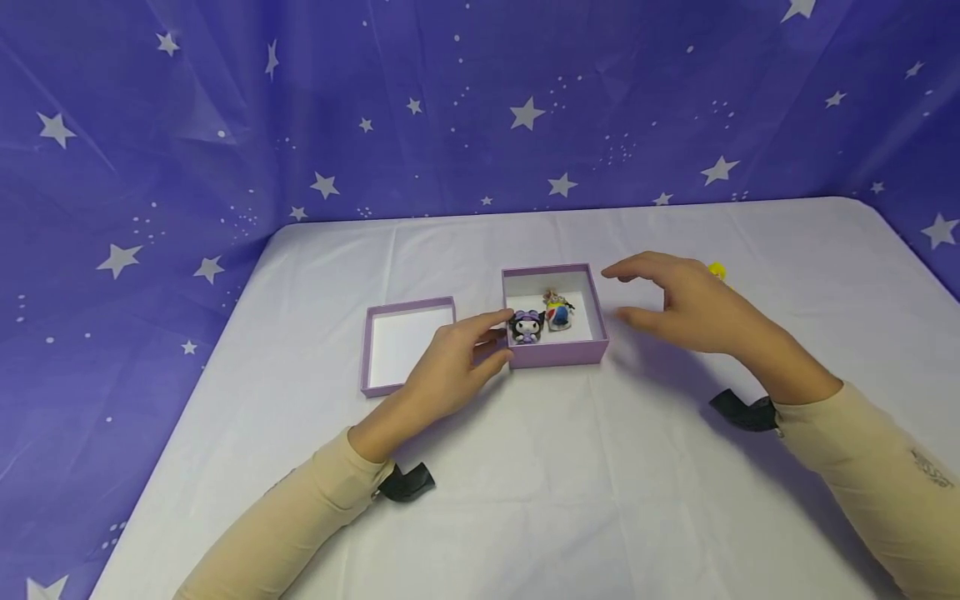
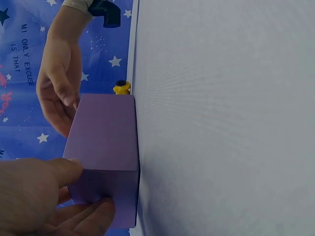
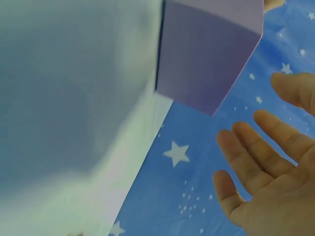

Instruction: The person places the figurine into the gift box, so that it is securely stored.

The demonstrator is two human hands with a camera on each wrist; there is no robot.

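Note:
My left hand [image 1: 450,362] is against the left side of a lilac open-topped box [image 1: 558,354]. In the left wrist view its thumb lies at the box's top corner and its fingers touch the side wall. Inside the box, a small figurine [image 1: 527,327] with black ears and a purple bow sits in the front left corner. Beside it lies a small multicoloured charm [image 1: 558,312]. My right hand [image 1: 682,304] hovers just right of the box, thumb and fingers spread apart and holding nothing. The right wrist view shows its palm and fingers [image 3: 246,162] apart from the box.
The lilac lid [image 1: 365,354] lies inside-up left of the box, partly hidden by my left hand. A small yellow toy [image 1: 717,271] shows behind my right hand. White cloth [image 1: 540,475] covers the table, and a starry purple-blue curtain [image 1: 450,108] hangs behind it.

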